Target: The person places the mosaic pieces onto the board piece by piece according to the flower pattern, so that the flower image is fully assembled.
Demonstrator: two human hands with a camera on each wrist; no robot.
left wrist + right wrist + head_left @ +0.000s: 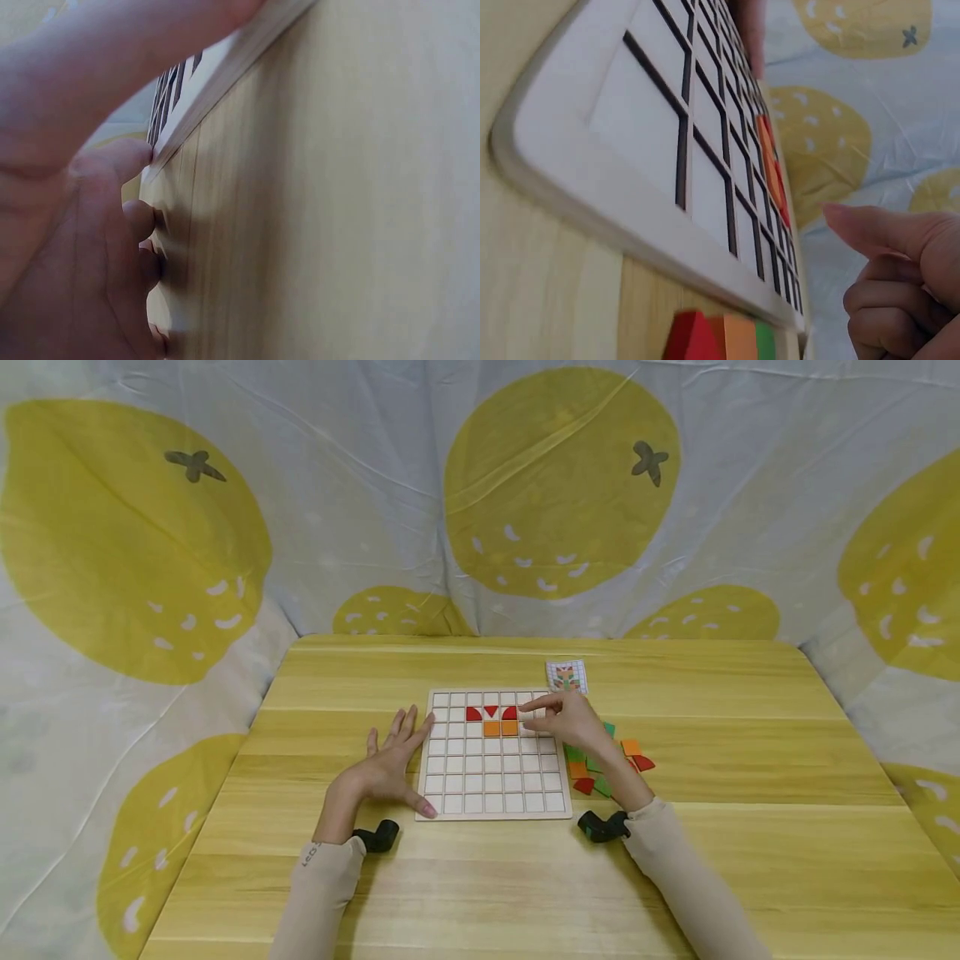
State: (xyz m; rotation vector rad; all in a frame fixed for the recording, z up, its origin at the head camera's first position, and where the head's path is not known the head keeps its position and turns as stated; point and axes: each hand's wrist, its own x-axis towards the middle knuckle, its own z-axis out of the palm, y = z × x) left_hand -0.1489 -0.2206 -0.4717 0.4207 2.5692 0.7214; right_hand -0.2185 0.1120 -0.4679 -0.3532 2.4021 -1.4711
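A white grid board [491, 783] lies on the wooden table. In its upper rows sit a red quarter-round piece [472, 714], a red triangle [491, 711], another red quarter-round piece [510, 713] and two orange squares [500, 728]. My left hand [386, 770] is spread along the board's left edge, the thumb at the near corner and a fingertip higher up that side. Over the board's upper right, my right hand [573, 722] has its index finger and thumb apart beside the right-hand red piece, with nothing visible between them. Its other fingers are curled in the right wrist view.
Loose red, orange and green pieces [577, 770] lie right of the board, partly hidden under my right forearm. A pattern card [566, 673] rests behind the board's far right corner. Black wrist devices [382, 836] sit at both cuffs. A lemon-print cloth [360, 502] hangs behind the table.
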